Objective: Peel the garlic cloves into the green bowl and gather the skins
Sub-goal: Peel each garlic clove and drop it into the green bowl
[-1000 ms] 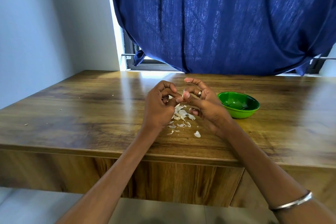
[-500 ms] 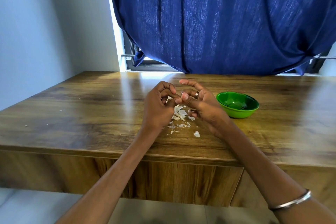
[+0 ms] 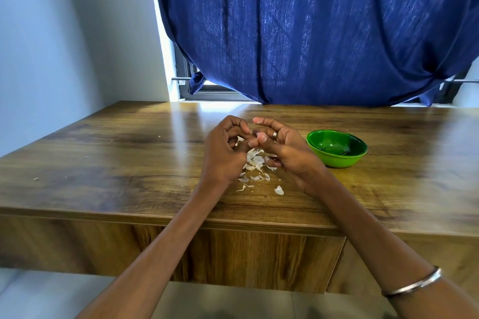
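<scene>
- Two bare hands meet above a wooden table (image 3: 108, 163), working a garlic clove (image 3: 239, 139) that is almost wholly hidden between them; only a pale sliver shows inside the curl of the left hand (image 3: 224, 153).
- The left hand's fingers are curled tight round the clove, index finger arched over the top, thumb pressed toward the right hand.
- The right hand (image 3: 282, 150), a ring on one finger, pinches at the clove's end with thumb and a bent finger; its index finger lifts clear, slightly hooked.
- Compared with a second ago, the right hand's index finger has drawn in closer to the left hand and the fingertips now nearly touch; the hands themselves sit over the same spot on the table. That reads as the peel being picked at, not yet a clove coming free.
- A loose heap of garlic skins (image 3: 255, 163) lies directly beneath the hands, with a few strays (image 3: 279, 190) nearer the table's front edge. The heap looks much the same as it did a second ago.
- The green bowl (image 3: 337, 160) stands just to the right of the right hand, apart from it. Dark marks show on its inner floor; whether any peeled cloves lie inside cannot be told.
- Tiny flecks (image 3: 35, 179) dot the table well off to the left, which the gathering step will probably have to reach.
- A blue curtain (image 3: 311, 28) hangs behind the table; a metal bangle (image 3: 414, 283) circles the right forearm.
</scene>
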The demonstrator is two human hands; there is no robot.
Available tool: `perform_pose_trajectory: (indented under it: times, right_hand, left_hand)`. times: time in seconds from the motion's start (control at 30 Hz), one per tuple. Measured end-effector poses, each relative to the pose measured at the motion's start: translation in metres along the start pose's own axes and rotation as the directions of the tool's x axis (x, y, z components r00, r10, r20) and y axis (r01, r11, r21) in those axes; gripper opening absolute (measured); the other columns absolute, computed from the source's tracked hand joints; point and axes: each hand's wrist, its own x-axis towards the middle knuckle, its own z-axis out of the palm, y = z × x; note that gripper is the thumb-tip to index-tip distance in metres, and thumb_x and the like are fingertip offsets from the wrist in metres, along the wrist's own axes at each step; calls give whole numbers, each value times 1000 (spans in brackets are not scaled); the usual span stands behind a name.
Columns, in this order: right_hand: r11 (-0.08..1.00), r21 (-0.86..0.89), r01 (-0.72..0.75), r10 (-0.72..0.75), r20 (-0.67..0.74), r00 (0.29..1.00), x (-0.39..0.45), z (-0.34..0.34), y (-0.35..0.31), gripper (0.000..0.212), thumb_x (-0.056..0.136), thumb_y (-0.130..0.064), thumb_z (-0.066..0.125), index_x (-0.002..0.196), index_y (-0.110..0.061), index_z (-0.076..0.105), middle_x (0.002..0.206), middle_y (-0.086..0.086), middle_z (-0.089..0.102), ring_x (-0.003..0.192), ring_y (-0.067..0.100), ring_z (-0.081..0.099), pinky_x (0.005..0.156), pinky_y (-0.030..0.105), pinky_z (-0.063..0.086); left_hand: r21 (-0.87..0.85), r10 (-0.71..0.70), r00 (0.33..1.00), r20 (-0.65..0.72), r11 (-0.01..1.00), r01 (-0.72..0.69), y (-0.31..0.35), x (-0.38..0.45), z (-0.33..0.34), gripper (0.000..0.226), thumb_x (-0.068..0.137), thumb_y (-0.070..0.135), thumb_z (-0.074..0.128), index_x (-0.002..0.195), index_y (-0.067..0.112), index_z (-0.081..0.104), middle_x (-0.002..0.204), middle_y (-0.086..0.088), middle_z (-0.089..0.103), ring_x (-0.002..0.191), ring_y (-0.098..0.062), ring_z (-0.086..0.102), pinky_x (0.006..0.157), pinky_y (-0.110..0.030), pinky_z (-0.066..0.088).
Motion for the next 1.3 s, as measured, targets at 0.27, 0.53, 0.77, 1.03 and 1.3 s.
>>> perform_pose_trajectory:
  times: [0.27,0.53,0.77,1.03,1.3]
  right_hand:
    - [999,-31,43,-44,-51,998,2,1,3,37,97,-11,63,131,-23,56,101,7,70,64,-1,54,46,17,34]
    - [999,-28,24,-26,-72,997,4,1,3,33,98,-11,63,125,-28,58,116,16,70,71,2,56,47,17,36]
    - [999,-10,30,-31,-103,994,4,1,4,34,97,-9,64,127,-21,55,111,14,68,55,-3,55,44,15,37]
    - [999,-27,27,-30,-106,994,5,2,7,37,97,-15,65,129,-31,55,114,14,71,88,21,55,45,17,38]
    - [999,-50,3,-7,-92,996,5,1,6,36,99,-15,63,132,-25,55,111,10,73,88,17,56,47,18,38]
  left_hand:
    - [-10,-28,999,-30,1000,28,1,-1,0,33,83,-9,74,87,18,57,81,-12,71,76,-13,70,78,-40,59]
    - [45,-19,999,-48,999,21,3,-2,2,35,82,-5,77,86,24,57,81,-3,71,78,-11,72,74,-28,58]
    - [87,-1,998,-65,996,7,5,-3,2,37,82,-7,76,84,24,56,80,-3,70,79,-15,72,73,-28,57]
    - [94,9,998,-56,996,-4,4,-2,3,37,81,-7,76,84,25,56,83,-9,71,81,-18,72,74,-36,57]
    - [121,42,998,-49,992,-36,5,-4,3,36,81,-8,75,85,22,56,79,0,69,76,-9,70,73,-35,56]
